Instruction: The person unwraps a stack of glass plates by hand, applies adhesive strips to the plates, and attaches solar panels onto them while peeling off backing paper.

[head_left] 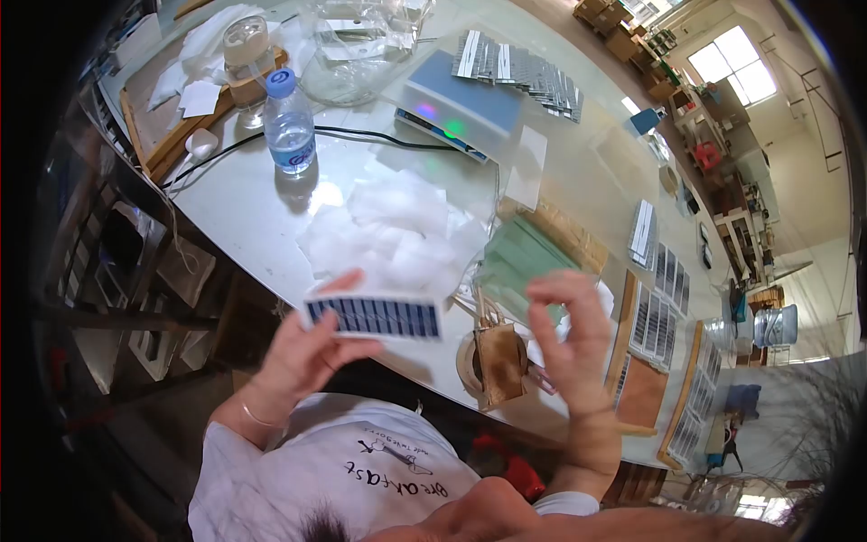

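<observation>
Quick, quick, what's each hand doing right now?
Left hand: closed, holding a striped panel.
Right hand: partly curled and blurred; can't tell whether it holds anything.

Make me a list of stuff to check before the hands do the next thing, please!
1. Left hand has the striped panel: ok, thumb on its front.
2. Right hand is free: cannot tell; it is blurry, though no big thing shows in it.
3. Blue-capped bottle is standing up: ok.
4. Table has no cable across it: not ok, a black cable runs behind the fluffy white pile.
5. Panel has no cracks: cannot tell, too small to see.
</observation>
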{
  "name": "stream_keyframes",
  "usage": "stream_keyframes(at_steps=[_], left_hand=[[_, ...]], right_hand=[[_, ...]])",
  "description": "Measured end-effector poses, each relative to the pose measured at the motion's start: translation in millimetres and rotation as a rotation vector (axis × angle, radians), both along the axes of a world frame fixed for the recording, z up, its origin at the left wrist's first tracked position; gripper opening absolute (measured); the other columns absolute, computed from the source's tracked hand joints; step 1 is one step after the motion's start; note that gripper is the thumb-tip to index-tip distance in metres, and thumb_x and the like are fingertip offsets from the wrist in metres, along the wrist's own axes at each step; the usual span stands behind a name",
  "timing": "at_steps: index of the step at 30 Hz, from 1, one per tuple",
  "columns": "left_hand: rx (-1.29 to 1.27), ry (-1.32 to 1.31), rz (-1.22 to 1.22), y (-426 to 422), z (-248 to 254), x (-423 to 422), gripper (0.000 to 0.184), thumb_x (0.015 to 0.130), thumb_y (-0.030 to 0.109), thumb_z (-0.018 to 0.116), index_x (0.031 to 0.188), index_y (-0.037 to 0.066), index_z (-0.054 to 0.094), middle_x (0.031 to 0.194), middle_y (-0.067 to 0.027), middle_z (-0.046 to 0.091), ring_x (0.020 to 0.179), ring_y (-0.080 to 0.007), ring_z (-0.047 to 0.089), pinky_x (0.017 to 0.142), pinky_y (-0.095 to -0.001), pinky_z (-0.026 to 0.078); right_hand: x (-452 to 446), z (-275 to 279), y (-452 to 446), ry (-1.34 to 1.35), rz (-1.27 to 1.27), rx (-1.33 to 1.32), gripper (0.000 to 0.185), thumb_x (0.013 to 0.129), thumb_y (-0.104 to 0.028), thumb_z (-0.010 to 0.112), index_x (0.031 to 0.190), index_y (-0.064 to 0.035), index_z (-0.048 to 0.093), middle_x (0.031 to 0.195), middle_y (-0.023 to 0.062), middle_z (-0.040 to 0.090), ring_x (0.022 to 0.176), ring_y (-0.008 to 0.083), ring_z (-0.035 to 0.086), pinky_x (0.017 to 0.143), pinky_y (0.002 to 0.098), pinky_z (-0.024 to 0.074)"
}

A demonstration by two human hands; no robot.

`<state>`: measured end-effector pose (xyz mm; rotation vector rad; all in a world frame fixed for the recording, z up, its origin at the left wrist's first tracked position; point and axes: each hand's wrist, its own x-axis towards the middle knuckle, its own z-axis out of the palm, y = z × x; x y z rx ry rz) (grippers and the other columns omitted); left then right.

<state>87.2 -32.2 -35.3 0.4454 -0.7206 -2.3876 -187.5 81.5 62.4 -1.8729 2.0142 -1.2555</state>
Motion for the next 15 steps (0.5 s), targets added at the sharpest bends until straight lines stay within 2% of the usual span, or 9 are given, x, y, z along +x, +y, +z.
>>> stream_keyframes(at_steps=[3,6,9,12,15], left_hand=[[-0.005,-0.021,0.209,-17,9,13,0.055,0.104,0.017,0.046,0.154,0.008,0.025,0.134,-0.0197,0.054,0.119,-0.0315,0.061,0.095,-0.0398,0.058],[0.052,0.019,0.263,-17,6,11,0.054,0.104,0.015,0.046,0.153,0.009,0.025,0.134,-0.0198,0.053,0.119,-0.0324,0.061,0.097,-0.0411,0.057],[0.119,0.062,0.227,-16,1,5,0.049,0.104,0.014,0.045,0.150,0.009,0.029,0.136,-0.0203,0.052,0.121,-0.0330,0.060,0.100,-0.0432,0.055],[0.186,0.109,0.285,-19,-4,8,0.047,0.104,0.014,0.043,0.149,0.009,0.030,0.136,-0.0208,0.052,0.122,-0.0360,0.058,0.101,-0.0437,0.054],[0.194,0.129,0.263,-23,-4,13,0.045,0.105,0.014,0.042,0.149,0.009,0.032,0.137,-0.0209,0.051,0.122,-0.0392,0.057,0.100,-0.0436,0.055]], right_hand=[[-16,8,-24,0.116,-0.038,0.049,0.014,0.084,-0.003,0.070,0.097,-0.0021,0.065,0.096,0.0124,0.063,0.088,0.0265,0.062,0.075,0.0350,0.0516],[-23,-18,-58,0.147,0.106,0.213,0.019,0.085,-0.007,0.071,0.102,-0.0036,0.064,0.097,0.0129,0.062,0.087,0.0316,0.061,0.078,0.0390,0.0514],[-12,-37,-84,0.040,0.127,0.383,0.032,0.081,-0.009,0.075,0.110,-0.0055,0.062,0.103,0.0137,0.061,0.094,0.0348,0.060,0.084,0.0411,0.0502],[-5,-39,-92,0.288,0.334,0.257,0.043,0.077,-0.009,0.079,0.116,-0.0065,0.062,0.116,0.0132,0.059,0.107,0.0306,0.058,0.091,0.0387,0.0496],[0,-40,-92,0.410,0.416,0.270,0.046,0.074,-0.008,0.079,0.117,-0.0092,0.063,0.119,0.0122,0.057,0.113,0.0315,0.053,0.095,0.0402,0.0469]])
